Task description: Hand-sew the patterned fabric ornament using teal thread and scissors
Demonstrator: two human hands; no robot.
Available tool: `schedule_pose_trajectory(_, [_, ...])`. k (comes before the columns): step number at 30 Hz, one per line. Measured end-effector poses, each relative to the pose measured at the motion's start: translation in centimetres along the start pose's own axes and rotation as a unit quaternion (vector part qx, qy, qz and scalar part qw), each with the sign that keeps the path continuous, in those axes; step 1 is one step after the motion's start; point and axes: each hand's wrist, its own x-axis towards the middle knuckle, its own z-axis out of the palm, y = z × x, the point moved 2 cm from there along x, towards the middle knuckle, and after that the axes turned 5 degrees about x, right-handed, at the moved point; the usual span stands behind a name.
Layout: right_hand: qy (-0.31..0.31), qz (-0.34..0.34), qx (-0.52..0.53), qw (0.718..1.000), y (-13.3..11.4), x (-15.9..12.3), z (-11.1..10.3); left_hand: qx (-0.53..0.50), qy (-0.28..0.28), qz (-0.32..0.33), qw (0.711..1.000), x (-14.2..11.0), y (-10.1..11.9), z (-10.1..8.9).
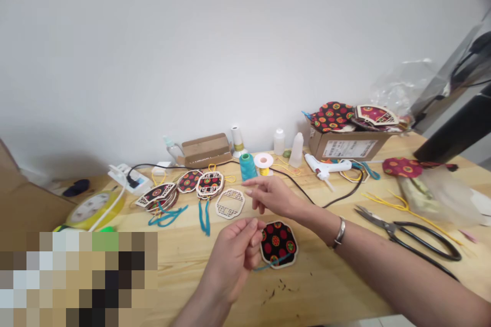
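Observation:
My left hand (240, 250) is closed, thumb and fingers pinched at the left edge of a fabric-covered ornament (279, 242). This ornament has a pale scalloped wooden rim and black cloth with red and orange flowers. A teal cord (266, 266) runs across its lower part and passes by the hand; my fingers hide its end. Further forward, my right hand (274, 196) reaches leftward with the index finger stretched out, holding nothing visible. Near its fingertips lie an openwork wooden frame (230, 203) and, behind, a cone of teal thread (248, 167).
Finished-looking ornaments (209, 184) with tassels lie left of centre. A white glue gun (329, 166) and its black cable are at the right, with scissors (402, 232) nearer. A cardboard box (345, 144) holds more fabric pieces. Yellow tape (95, 208) sits left.

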Motion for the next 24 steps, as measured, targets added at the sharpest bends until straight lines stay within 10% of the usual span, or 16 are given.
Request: schedule_pose_trajectory(24, [0.055, -0.024, 0.087, 0.994, -7.4, 4.4, -2.4, -0.028, 0.023, 0.05, 0.998, -1.0, 1.3, -1.6])
